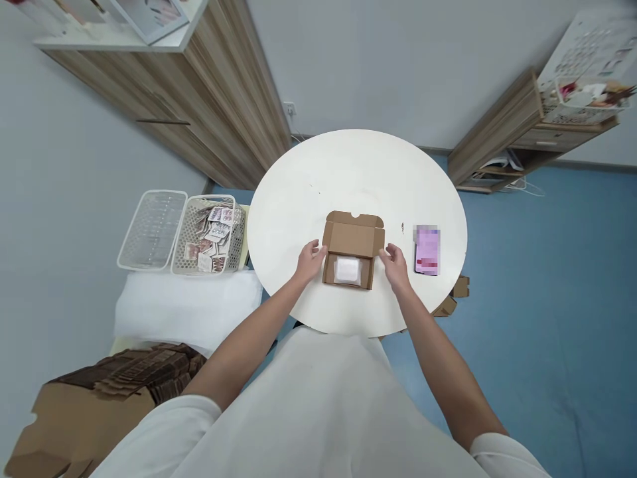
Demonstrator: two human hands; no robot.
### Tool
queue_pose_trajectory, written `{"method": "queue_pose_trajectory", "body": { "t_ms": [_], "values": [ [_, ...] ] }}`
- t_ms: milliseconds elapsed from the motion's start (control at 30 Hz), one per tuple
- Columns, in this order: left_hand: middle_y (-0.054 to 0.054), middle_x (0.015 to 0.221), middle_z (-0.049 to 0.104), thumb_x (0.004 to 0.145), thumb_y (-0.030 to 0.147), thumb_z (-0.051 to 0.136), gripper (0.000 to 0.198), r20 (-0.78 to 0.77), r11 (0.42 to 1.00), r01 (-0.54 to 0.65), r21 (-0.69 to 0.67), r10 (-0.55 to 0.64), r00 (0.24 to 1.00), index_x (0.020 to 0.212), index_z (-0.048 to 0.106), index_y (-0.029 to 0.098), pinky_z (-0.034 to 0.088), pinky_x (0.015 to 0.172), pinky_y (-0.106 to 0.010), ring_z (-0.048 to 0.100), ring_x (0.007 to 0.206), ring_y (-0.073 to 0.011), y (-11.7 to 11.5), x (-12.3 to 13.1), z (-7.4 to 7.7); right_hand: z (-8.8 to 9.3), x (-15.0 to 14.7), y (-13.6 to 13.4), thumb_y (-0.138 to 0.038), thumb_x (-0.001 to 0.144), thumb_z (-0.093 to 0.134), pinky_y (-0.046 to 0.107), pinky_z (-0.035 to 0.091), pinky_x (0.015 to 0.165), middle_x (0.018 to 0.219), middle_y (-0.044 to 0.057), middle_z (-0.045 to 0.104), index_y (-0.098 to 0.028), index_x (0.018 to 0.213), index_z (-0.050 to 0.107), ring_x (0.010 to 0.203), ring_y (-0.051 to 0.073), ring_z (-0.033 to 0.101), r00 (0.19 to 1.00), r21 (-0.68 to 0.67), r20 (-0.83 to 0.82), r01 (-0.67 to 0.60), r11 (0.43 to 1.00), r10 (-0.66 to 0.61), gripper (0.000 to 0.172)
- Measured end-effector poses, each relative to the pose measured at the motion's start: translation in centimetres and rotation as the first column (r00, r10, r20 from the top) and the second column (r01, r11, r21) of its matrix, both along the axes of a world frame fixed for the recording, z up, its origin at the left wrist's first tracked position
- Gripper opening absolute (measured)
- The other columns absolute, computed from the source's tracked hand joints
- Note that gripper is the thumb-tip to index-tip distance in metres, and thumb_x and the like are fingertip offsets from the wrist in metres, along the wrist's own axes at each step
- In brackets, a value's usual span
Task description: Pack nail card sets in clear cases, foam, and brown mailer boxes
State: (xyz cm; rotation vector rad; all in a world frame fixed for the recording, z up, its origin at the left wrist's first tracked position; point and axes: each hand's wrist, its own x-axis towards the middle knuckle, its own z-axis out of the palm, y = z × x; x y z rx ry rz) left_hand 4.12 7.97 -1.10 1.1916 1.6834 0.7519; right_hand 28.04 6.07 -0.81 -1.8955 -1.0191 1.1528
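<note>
An open brown cardboard box (352,240) lies on the round white table (358,159), its lid raised on the far side. Inside it sits a small white package (347,270). My left hand (311,260) is at the box's left edge, fingers apart and thumb near the side flap. At the right edge is my right hand (394,263), its fingers also apart and its thumb by the flap. Neither hand wraps round anything. Whether the thumbs press on the cardboard is too small to tell.
A phone (426,250) lies right of the box. Left of the table stand a basket of packets (209,239), an empty-looking basket (152,229), white sheets (184,305) and stacked cardboard (89,418). Small boxes (460,287) are beyond the table's right edge.
</note>
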Motion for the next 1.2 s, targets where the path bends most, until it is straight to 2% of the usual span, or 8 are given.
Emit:
{"method": "queue_pose_trajectory", "body": {
  "t_ms": [100,167,267,433,567,800,1000,1200],
  "values": [
    [-0.012,0.113,0.056,0.079,0.061,0.033,0.054,0.237,0.978,-0.010,-0.208,0.061,0.970,0.105,0.053,0.018,0.046,0.076,-0.031,0.055,0.098,-0.0202,2.5,-0.2,-0.1,-0.4,0.3,2.3,-0.066,0.078,0.019,0.032,0.045,0.077,0.117,0.010,0.056,-0.022,0.127,0.037,0.097,0.019,0.056,0.963,-0.186,-0.268,-0.016,0.982,-0.036,0.068],
    [-0.012,0.108,0.059,0.078,0.065,0.028,0.059,0.315,0.964,0.026,-0.264,0.061,0.947,0.101,0.055,0.017,0.047,0.073,-0.031,0.057,0.095,-0.0198,3.3,-0.1,0.0,-0.3,-0.1,3.0,-0.066,0.079,0.010,0.032,0.045,0.076,0.112,0.010,0.059,-0.021,0.129,0.035,0.094,0.018,0.058,0.940,-0.200,-0.341,-0.051,0.978,-0.021,0.072],
    [-0.010,0.109,0.059,0.077,0.068,0.025,0.063,0.411,0.976,0.103,-0.194,-0.015,0.911,0.101,0.056,0.018,0.046,0.077,-0.031,0.057,0.096,-0.0192,3.2,-0.2,0.4,0.5,-1.0,2.8,-0.065,0.080,0.012,0.031,0.045,0.078,0.114,0.007,0.059,-0.024,0.132,0.032,0.097,0.017,0.057,0.944,-0.107,-0.329,-0.041,0.993,0.004,0.069],
    [-0.010,0.118,0.054,0.076,0.070,0.016,0.072,0.541,0.981,0.165,-0.103,-0.084,0.837,0.113,0.053,0.020,0.044,0.084,-0.032,0.051,0.108,-0.0209,2.4,-1.5,0.8,2.1,-2.2,1.0,-0.063,0.081,0.007,0.032,0.044,0.082,0.115,0.004,0.058,-0.026,0.123,0.046,0.098,0.017,0.057,0.937,0.022,-0.320,-0.137,0.990,0.136,0.068],
    [-0.011,0.118,0.054,0.075,0.071,0.010,0.078,0.563,0.972,0.198,-0.125,-0.095,0.821,0.118,0.051,0.021,0.045,0.083,-0.032,0.050,0.111,-0.0219,1.6,-2.9,1.0,2.6,-3.1,-1.0,-0.062,0.082,0.006,0.034,0.042,0.088,0.119,0.003,0.055,-0.027,0.121,0.048,0.104,0.016,0.054,0.927,0.053,-0.335,-0.161,0.985,0.170,0.067],
    [-0.007,0.123,0.052,0.077,0.068,0.003,0.075,0.474,0.933,0.352,-0.081,-0.274,0.837,0.113,0.055,0.028,0.040,0.088,-0.038,0.043,0.119,-0.0223,0.5,-5.2,0.9,1.8,-3.8,-4.1,-0.063,0.081,0.008,0.039,0.041,0.090,0.123,0.001,0.053,-0.030,0.119,0.049,0.110,0.017,0.049,0.949,0.025,-0.288,-0.130,0.991,0.131,0.065],
    [-0.008,0.121,0.055,0.077,0.069,0.011,0.070,0.433,0.919,0.381,-0.097,-0.306,0.848,0.113,0.055,0.028,0.040,0.085,-0.038,0.046,0.116,-0.0238,0.5,-5.9,0.8,0.8,-3.6,-4.8,-0.067,0.079,0.012,0.037,0.045,0.086,0.112,0.004,0.057,-0.025,0.115,0.052,0.098,0.019,0.056,0.955,-0.009,-0.273,-0.119,0.993,0.112,0.069],
    [-0.008,0.125,0.051,0.078,0.068,0.008,0.071,0.430,0.892,0.429,-0.141,-0.335,0.838,0.121,0.048,0.028,0.038,0.086,-0.039,0.049,0.113,-0.0231,0.4,-6.4,1.1,1.6,-4.0,-5.2,-0.066,0.080,0.016,0.039,0.043,0.086,0.112,0.005,0.056,-0.027,0.117,0.051,0.101,0.020,0.055,0.937,-0.014,-0.328,-0.135,0.991,0.123,0.064]
  ]
}}
